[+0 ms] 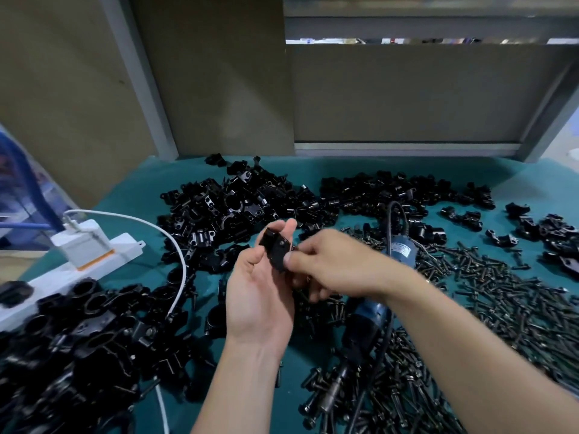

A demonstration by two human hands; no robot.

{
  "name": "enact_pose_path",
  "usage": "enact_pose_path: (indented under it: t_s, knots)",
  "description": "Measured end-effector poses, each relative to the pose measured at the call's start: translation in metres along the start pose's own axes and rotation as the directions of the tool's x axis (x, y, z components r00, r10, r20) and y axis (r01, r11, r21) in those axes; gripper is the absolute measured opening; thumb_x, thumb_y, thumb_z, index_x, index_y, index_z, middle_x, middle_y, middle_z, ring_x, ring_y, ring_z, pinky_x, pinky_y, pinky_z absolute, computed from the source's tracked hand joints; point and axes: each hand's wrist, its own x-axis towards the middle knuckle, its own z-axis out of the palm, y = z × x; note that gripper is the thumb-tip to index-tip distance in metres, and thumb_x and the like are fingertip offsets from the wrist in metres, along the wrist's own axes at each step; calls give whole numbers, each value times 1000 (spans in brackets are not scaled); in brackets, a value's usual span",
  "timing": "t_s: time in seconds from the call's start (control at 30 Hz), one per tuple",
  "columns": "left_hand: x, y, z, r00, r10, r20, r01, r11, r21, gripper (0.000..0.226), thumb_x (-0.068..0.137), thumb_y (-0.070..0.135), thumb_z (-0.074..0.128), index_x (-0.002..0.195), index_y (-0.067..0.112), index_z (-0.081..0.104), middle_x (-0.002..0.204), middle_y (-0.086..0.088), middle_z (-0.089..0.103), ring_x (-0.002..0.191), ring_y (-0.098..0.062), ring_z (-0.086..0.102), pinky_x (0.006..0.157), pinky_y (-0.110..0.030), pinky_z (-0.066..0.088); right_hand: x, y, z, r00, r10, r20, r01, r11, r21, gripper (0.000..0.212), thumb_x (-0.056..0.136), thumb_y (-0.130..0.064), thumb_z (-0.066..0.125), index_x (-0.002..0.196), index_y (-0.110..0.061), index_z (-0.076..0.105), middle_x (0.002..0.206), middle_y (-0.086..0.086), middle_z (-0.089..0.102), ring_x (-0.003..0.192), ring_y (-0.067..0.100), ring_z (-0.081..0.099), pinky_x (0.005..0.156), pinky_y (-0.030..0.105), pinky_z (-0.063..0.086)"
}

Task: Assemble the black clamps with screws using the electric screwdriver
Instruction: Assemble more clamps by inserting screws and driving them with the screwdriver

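Two hands meet above the middle of the teal mat [313, 170], sharing a single black clamp [277, 249]. The left hand [260, 296] is turned palm up and grips the clamp between its thumb on the near side and its fingers, which are pressed together behind the part and rise just past its top. The right hand [332, 261] comes in from the right; its thumb and forefinger pinch together against the clamp's right edge (whether a screw sits between them I cannot tell), and its other fingers are curled underneath.

Beneath the right wrist, the electric screwdriver [365, 324] lies on the mat, untouched, with its blue body showing below the hand and its metal tip pointing toward the near edge. Its dark cord [390, 220] loops up behind the hand.

Loose clamps are heaped in several places: a large pile [232, 208] behind the hands, a row [391, 189] farther right, and a heap [78, 333] in the near left corner. Dark screws [501, 292] are spread thickly across the right side of the mat and around the screwdriver. At the left, a white power strip [125, 249] carries a white charger [84, 242], and a white cable [175, 245] curves from it across the clamps.
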Motion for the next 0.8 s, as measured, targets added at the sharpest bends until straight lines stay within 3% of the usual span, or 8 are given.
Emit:
enact_pose_path:
  t_s: [0.07,0.17,0.23,0.37,0.47,0.57,0.67,0.8]
  knots:
    - [-3,-1,2,1000,18,16,-19,998,62,39,83,32,43,101,24,77,118,0,76,86,-15,73,72,-38,49,-8,0,15,995,-23,-99,20,999,-29,28,97,-39,65,78,-18,70,66,4,73,53,13,67,55,29,52]
    - [-5,-2,4,999,45,-1,-45,995,88,33,82,25,50,92,16,81,151,-10,59,127,-19,65,98,-41,51,-16,3,25,934,-103,-343,79,993,-82,15,86,-35,78,77,-25,71,65,-5,72,57,6,66,57,26,54]
    - [-7,-4,5,997,69,-20,-66,988,138,29,82,26,57,93,18,83,149,-9,60,135,-23,58,110,-44,48,-22,8,25,867,-188,-461,147,981,-123,14,80,-35,82,78,-24,72,63,-8,69,58,7,64,56,26,53]
    - [-7,-4,3,989,78,-123,-43,963,264,40,81,35,69,114,12,76,106,-1,75,105,-15,69,88,-33,61,-28,20,19,548,-615,-567,135,734,-666,31,64,-26,89,65,-19,59,56,-4,59,52,24,54,58,33,45]
    - [-4,-6,4,986,66,-152,-18,954,300,36,85,29,72,116,10,74,104,-7,79,92,-18,75,78,-30,64,-30,26,16,457,-722,-520,56,606,-793,37,58,-22,89,64,-18,53,56,-3,54,53,26,52,62,35,39]
    - [-1,-11,6,972,141,-187,-52,907,417,19,102,10,61,104,13,80,82,-8,76,77,-17,74,73,-27,62,-31,34,10,610,-555,-565,90,758,-646,30,65,-28,87,79,-23,61,70,-9,60,71,21,56,65,33,45]
    - [2,-10,5,937,240,-255,-100,882,461,36,101,-5,53,92,14,82,94,-11,80,87,-18,77,73,-23,60,-31,34,3,845,-220,-487,148,972,-183,25,77,-31,78,95,-36,61,85,-13,68,76,8,63,75,34,56]
    - [4,-11,3,928,242,-282,-97,891,444,30,101,-5,55,95,13,79,94,-7,81,76,-12,76,55,-15,52,-27,32,-1,944,-123,-307,151,986,71,32,87,-22,79,112,-37,67,83,-10,78,59,16,73,65,33,63]
